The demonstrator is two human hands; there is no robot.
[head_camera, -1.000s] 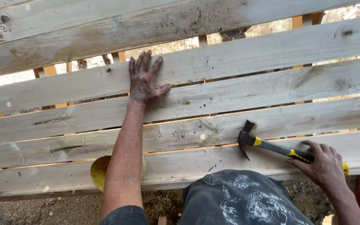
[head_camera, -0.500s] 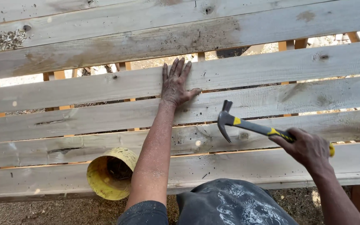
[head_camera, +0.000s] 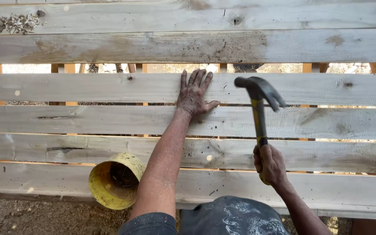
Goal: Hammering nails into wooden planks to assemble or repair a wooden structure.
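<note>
My left hand lies flat, fingers spread, on a pale wooden plank of a slatted frame. My right hand grips the yellow and black handle of a claw hammer. The hammer stands nearly upright over the planks, its dark head just right of my left hand. My knee in dark dusty trousers is at the bottom edge.
A yellow bucket lies on its side under the lowest plank at the left. Wood shavings sit on the top plank at the far left. Sawdust-covered ground shows below the frame. Gaps between planks reveal orange timber beneath.
My right hand has lifted the hammer off the lower plank and swung it upright, head now beside my left hand. The view shifted left, so the left hand sits further right.
</note>
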